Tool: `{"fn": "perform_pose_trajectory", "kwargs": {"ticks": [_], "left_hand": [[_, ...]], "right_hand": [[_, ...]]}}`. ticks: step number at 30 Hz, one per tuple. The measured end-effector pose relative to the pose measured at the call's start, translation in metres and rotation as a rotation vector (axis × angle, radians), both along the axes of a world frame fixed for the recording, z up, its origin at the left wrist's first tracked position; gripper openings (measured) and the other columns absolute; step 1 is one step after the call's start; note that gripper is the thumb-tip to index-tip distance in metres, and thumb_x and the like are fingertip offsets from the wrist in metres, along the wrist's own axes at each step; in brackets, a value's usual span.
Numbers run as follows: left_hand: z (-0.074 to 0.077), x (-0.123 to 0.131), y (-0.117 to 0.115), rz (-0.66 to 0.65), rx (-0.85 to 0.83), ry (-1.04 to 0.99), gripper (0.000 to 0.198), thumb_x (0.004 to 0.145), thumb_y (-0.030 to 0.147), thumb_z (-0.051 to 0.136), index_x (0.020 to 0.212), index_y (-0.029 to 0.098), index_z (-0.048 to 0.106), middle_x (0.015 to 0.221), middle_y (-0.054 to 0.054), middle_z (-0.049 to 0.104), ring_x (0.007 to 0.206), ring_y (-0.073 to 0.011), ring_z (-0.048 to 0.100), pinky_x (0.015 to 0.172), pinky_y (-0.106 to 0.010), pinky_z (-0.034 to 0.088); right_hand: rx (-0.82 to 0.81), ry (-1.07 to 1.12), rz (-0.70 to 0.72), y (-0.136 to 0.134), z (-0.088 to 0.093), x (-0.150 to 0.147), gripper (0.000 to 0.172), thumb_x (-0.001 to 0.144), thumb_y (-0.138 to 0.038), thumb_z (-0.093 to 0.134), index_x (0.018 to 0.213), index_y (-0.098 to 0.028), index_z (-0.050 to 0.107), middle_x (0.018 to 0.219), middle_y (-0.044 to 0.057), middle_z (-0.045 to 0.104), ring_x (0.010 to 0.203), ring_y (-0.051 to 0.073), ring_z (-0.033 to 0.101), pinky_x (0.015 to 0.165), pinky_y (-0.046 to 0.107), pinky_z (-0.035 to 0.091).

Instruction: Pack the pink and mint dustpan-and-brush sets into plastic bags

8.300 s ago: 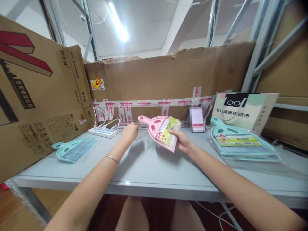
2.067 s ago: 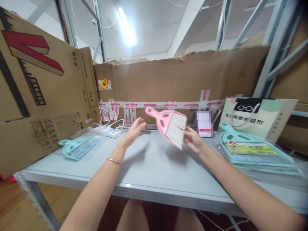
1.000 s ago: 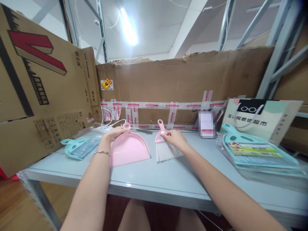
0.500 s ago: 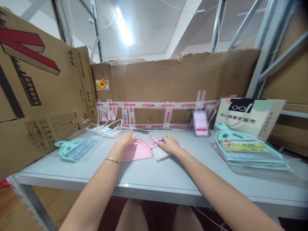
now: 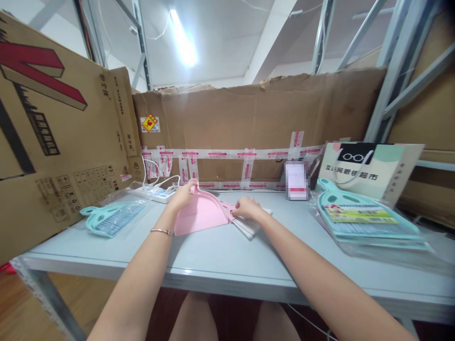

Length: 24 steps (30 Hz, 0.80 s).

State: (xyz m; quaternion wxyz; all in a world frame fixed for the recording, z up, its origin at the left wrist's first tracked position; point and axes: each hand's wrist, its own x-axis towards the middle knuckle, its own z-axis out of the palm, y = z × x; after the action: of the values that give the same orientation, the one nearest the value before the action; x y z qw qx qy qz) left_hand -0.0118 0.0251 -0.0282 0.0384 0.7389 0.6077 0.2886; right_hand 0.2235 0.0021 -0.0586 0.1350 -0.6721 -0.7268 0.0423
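Note:
My left hand (image 5: pixel 182 195) is closed round the handle of a pink dustpan (image 5: pixel 206 214), near the middle of the table. The pan's handle end is raised and its wide front edge faces me. Just right of it, my right hand (image 5: pixel 249 208) grips a small pink hand brush (image 5: pixel 228 208) with white bristles (image 5: pixel 249 228). The brush's handle end is close to the pan's right side; whether they touch I cannot tell. Part of the brush is hidden under my fingers.
A wrapped teal dustpan set (image 5: pixel 113 219) lies left; more wrapped teal sets (image 5: pixel 369 222) lie right, before a paper bag (image 5: pixel 401 166). A power strip (image 5: pixel 156 193), a blurred phone-like object (image 5: pixel 297 181) and cardboard (image 5: pixel 227 118) stand along the back of the table (image 5: pixel 220 255).
My left hand has lifted the dustpan's handle end, tilting the pan. In my right hand the brush has turned, its bristles swinging to the right.

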Motion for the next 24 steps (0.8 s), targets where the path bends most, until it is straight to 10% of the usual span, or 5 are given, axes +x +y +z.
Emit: {"fn": "perform_pose_trajectory", "kwargs": {"ticks": [5, 11, 17, 24], "left_hand": [[0.011, -0.003, -0.002, 0.080, 0.143, -0.140, 0.054, 0.067, 0.004, 0.043, 0.118, 0.020, 0.052, 0.092, -0.005, 0.061, 0.089, -0.0203, 0.057, 0.081, -0.028, 0.042], [0.009, -0.009, -0.003, 0.202, 0.257, -0.345, 0.061, 0.068, 0.006, 0.044, 0.126, 0.020, 0.044, 0.101, -0.008, 0.060, 0.096, -0.0230, 0.056, 0.088, -0.035, 0.041], [0.015, -0.019, 0.004, 0.326, 0.330, -0.600, 0.048, 0.074, 0.013, 0.041, 0.121, 0.014, 0.050, 0.100, -0.011, 0.060, 0.083, -0.0194, 0.060, 0.076, -0.034, 0.049], [0.021, -0.023, -0.002, 0.302, 0.378, -0.733, 0.050, 0.078, 0.021, 0.045, 0.127, 0.014, 0.044, 0.108, -0.012, 0.057, 0.085, -0.0182, 0.060, 0.075, -0.032, 0.051]], "right_hand": [[0.120, -0.025, -0.015, -0.001, 0.009, 0.024, 0.016, 0.048, -0.011, 0.064, 0.064, -0.016, 0.065, 0.085, 0.014, 0.061, 0.088, 0.029, 0.054, 0.068, 0.034, 0.041], [0.460, 0.086, -0.025, -0.008, 0.037, 0.058, 0.032, 0.070, -0.017, 0.051, 0.101, -0.016, 0.059, 0.102, 0.012, 0.051, 0.094, 0.024, 0.051, 0.082, 0.037, 0.040], [0.942, 0.428, 0.305, -0.015, 0.046, 0.064, 0.027, 0.072, -0.018, 0.052, 0.098, -0.020, 0.059, 0.099, 0.008, 0.046, 0.081, 0.018, 0.052, 0.074, 0.031, 0.044], [0.397, 0.195, 0.562, -0.017, 0.029, 0.042, 0.022, 0.078, -0.015, 0.046, 0.091, -0.020, 0.062, 0.098, 0.005, 0.050, 0.080, 0.015, 0.052, 0.073, 0.027, 0.042]]}}
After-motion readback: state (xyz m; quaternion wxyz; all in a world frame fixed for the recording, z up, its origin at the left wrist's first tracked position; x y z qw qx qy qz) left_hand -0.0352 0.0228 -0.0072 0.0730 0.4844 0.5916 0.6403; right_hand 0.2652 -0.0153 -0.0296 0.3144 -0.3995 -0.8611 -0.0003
